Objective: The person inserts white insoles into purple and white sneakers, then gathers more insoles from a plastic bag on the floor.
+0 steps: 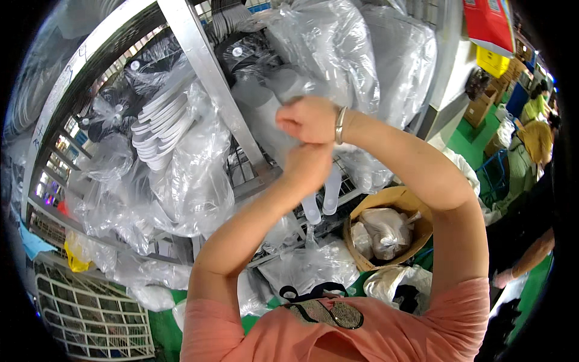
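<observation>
My two hands meet in front of a metal rack [220,90] full of clear plastic bags. Uppermost is my right hand [309,119], its fingers curled closed and a bangle [339,125] on the wrist. Just below it my left hand [307,166] is curled too, with its fingertips turned away from view. Whatever the hands grip is too small or hidden to tell. Cloudy plastic bagging [262,111] lies right beside and behind them. Two pale, flat, rounded strips [310,210] hang down below my left hand; whether they are held cannot be told.
Left of the rack post, nested white sole-shaped pieces [158,136] lie among bagged goods. A cardboard drum [356,241] holding bagged items stands lower right. At lower left is a white wire basket [90,314]. Other people [534,145] are far right on the green floor [461,136].
</observation>
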`<state>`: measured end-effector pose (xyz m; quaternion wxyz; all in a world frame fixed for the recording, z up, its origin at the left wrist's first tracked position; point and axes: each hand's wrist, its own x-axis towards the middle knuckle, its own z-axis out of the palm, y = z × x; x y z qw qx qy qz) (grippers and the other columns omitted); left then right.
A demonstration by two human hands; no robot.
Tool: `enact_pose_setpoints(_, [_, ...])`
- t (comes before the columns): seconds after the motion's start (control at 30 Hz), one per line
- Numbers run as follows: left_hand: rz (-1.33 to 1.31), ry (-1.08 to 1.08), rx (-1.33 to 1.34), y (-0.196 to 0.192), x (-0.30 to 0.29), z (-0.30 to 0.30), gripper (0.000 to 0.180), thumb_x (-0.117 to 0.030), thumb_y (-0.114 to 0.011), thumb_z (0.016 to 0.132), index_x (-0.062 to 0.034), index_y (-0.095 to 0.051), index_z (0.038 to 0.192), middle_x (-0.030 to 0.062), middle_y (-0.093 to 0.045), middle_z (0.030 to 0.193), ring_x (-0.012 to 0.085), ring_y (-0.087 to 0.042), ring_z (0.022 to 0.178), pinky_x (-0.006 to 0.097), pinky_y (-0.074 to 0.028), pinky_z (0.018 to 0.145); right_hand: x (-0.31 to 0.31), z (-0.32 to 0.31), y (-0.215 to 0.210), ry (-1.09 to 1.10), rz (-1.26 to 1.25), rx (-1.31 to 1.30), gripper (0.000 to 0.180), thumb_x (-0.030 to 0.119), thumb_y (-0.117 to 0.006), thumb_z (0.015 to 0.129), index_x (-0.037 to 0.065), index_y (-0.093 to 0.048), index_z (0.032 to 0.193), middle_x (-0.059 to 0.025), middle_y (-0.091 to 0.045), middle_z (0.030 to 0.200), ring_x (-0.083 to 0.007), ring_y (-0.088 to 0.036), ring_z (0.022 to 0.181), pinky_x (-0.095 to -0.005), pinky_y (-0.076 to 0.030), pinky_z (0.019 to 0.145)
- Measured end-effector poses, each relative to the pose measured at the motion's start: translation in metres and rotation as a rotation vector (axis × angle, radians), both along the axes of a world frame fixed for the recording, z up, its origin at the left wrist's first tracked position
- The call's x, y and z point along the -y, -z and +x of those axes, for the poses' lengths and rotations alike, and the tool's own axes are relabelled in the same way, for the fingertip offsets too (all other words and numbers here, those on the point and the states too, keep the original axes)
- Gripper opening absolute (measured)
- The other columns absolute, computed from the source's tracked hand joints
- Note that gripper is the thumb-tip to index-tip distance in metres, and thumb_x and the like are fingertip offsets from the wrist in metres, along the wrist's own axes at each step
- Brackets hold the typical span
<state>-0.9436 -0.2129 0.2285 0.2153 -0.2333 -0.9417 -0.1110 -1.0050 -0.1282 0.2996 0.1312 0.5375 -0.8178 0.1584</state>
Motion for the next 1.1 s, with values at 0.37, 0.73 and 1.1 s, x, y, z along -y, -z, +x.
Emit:
enact_pose_setpoints(0.37, [0.756,-0.225,0.418,-0.027,0.011,0.040,0.046,-0.031,-0.049,0.081,0.0018,-0.039,0.111,0.0155,-0.058,0.087,0.0266,-0.058,0.073,0.036,-0.045,0.062,-0.017,-0.038,0.015,0.500,0.162,0.063,0.029,0.014,-0.050,0.069,-0.008,-0.054,0.088,-0.0239,-0.058,0.083,-0.0349,-0.058,0.081,-0.0389,-0.046,0.074])
enact_pose_setpoints(0.73, [1.919,0.293,0.308,-0.037,0.019,-0.005,0.049,-0.036,-0.038,0.085,-0.0034,-0.037,0.121,0.0074,-0.041,0.122,0.0203,-0.040,0.111,0.033,-0.031,0.094,0.023,-0.063,0.007,0.607,-0.171,0.000,0.039,0.028,-0.044,0.082,-0.008,-0.048,0.097,-0.0240,-0.056,0.094,-0.0367,-0.054,0.088,-0.0408,-0.042,0.082])
enact_pose_setpoints(1.1, [2.190,-0.287,0.232,0.008,0.051,-0.110,0.062,-0.042,-0.046,0.080,0.0028,-0.037,0.122,0.0139,-0.041,0.124,0.0245,-0.040,0.114,0.035,-0.034,0.093,0.041,-0.162,0.065,0.337,0.175,-0.015,0.026,0.015,-0.049,0.077,-0.003,-0.055,0.095,-0.0194,-0.059,0.091,-0.0317,-0.057,0.088,-0.0358,-0.044,0.078])
